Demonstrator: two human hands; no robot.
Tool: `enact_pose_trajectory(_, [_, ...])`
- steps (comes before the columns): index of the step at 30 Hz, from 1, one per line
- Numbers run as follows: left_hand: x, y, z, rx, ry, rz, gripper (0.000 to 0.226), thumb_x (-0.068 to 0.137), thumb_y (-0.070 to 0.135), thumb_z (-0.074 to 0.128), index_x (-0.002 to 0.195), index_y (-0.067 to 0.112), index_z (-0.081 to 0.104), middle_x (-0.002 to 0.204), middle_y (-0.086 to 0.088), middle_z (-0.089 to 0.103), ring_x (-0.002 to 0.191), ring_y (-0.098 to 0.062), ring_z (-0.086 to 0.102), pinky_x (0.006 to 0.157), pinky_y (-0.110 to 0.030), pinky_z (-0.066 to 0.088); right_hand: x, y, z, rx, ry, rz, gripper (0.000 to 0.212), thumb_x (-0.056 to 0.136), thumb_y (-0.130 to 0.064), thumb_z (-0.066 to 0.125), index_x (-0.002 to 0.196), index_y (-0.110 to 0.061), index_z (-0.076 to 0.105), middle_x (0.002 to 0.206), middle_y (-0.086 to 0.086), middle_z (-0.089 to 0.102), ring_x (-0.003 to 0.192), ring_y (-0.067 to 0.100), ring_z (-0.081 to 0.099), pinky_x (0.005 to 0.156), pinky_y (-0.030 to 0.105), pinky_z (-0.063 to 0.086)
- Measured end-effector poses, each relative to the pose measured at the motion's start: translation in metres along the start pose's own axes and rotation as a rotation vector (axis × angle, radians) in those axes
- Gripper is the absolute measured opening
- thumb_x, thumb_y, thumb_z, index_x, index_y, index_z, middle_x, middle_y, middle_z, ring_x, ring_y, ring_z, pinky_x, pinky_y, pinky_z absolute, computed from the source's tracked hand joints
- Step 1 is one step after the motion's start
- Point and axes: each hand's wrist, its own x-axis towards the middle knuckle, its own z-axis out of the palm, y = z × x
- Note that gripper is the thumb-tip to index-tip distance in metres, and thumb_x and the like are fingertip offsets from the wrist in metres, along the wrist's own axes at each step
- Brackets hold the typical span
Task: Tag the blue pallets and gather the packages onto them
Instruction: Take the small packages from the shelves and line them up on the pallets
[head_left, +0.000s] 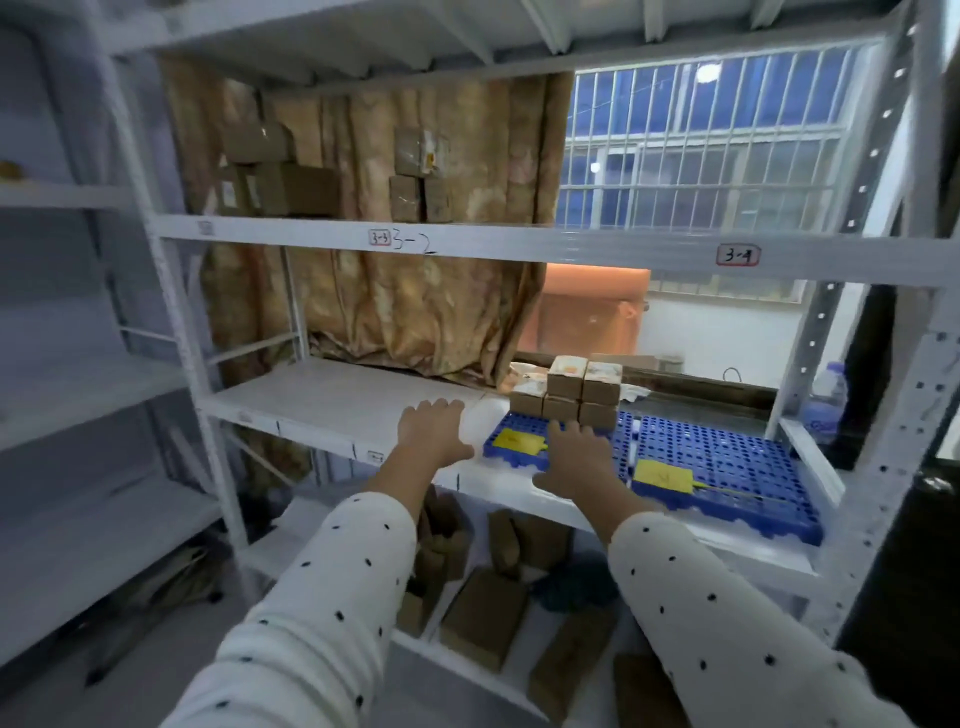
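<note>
Two blue perforated pallets lie side by side on the middle shelf: a left pallet (511, 452) and a right pallet (737, 467). Each carries a yellow tag, one (517, 440) on the left pallet and one (664, 475) on the right. Several small brown packages (582, 395) are stacked at the back of the left pallet. My left hand (431, 431) hovers open over the white shelf just left of the pallet. My right hand (579, 457) is open, fingers spread, above the left pallet right in front of the stack.
White metal racking (519, 244) frames the shelves, labelled 3-2 and 3-4. More brown boxes (280, 182) sit on the upper shelf and several (483, 618) lie on the bottom shelf. A tan curtain (395, 291) hangs behind; a barred window is at the right.
</note>
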Motion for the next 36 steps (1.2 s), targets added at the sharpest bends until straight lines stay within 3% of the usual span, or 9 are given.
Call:
enact_pose_trajectory(4, [-0.028, -0.083, 0.003, 0.024, -0.034, -0.164, 0.068, 0.089, 0.044, 0.057, 0.145, 0.016, 0.032, 0.142, -0.008, 0.043, 0.128, -0.030, 0.042, 0.102, -0.041, 0.036, 0.007, -0.073, -0.008, -0.010, 0.043, -0.150, 0.064, 0.086, -0.046, 0.060, 0.134, -0.011, 0.037, 0.133, 0.013, 0.044, 0.122, 0.031, 0.045, 0.094, 0.039, 0.043])
enact_pose_trajectory(7, [-0.043, -0.126, 0.000, 0.021, -0.023, -0.182, 0.067, 0.089, 0.042, 0.058, 0.147, 0.020, 0.032, 0.142, -0.007, 0.043, 0.129, -0.029, 0.042, 0.103, -0.042, 0.037, 0.010, -0.122, -0.013, -0.008, 0.074, -0.247, 0.055, 0.087, -0.041, 0.060, 0.129, -0.010, 0.040, 0.128, 0.012, 0.046, 0.118, 0.030, 0.047, 0.090, 0.037, 0.041])
enact_pose_trajectory(11, [-0.051, -0.173, -0.008, 0.036, -0.020, -0.205, 0.065, 0.089, 0.036, 0.058, 0.148, 0.026, 0.030, 0.142, -0.005, 0.043, 0.129, -0.028, 0.042, 0.103, -0.042, 0.037, 0.022, -0.177, -0.024, -0.020, 0.117, -0.309, 0.057, 0.087, -0.040, 0.060, 0.131, -0.010, 0.039, 0.127, 0.012, 0.047, 0.116, 0.030, 0.049, 0.087, 0.036, 0.041])
enact_pose_trajectory(16, [-0.052, -0.235, -0.033, 0.102, 0.060, -0.282, 0.065, 0.089, 0.044, 0.055, 0.146, 0.024, 0.032, 0.141, -0.004, 0.045, 0.126, -0.027, 0.046, 0.101, -0.040, 0.038, 0.043, -0.230, -0.052, -0.038, 0.151, -0.316, 0.061, 0.088, -0.041, 0.059, 0.136, -0.010, 0.037, 0.131, 0.013, 0.047, 0.119, 0.029, 0.049, 0.089, 0.036, 0.043])
enact_pose_trajectory(26, [-0.050, -0.296, -0.017, 0.040, 0.077, -0.324, 0.047, 0.091, 0.034, 0.049, 0.134, 0.017, 0.043, 0.132, -0.008, 0.050, 0.123, -0.029, 0.046, 0.103, -0.042, 0.035, 0.073, -0.320, -0.053, -0.066, 0.153, -0.376, 0.054, 0.090, -0.038, 0.055, 0.134, -0.010, 0.039, 0.130, 0.013, 0.048, 0.117, 0.030, 0.050, 0.088, 0.036, 0.043])
enact_pose_trajectory(36, [0.033, -0.369, -0.027, 0.157, 0.158, -0.317, 0.051, 0.092, 0.039, 0.053, 0.136, 0.016, 0.041, 0.132, -0.008, 0.051, 0.121, -0.027, 0.048, 0.098, -0.039, 0.038, 0.174, -0.384, -0.063, -0.022, 0.264, -0.400, 0.054, 0.091, -0.039, 0.055, 0.134, -0.009, 0.039, 0.131, 0.016, 0.047, 0.117, 0.030, 0.050, 0.087, 0.035, 0.044])
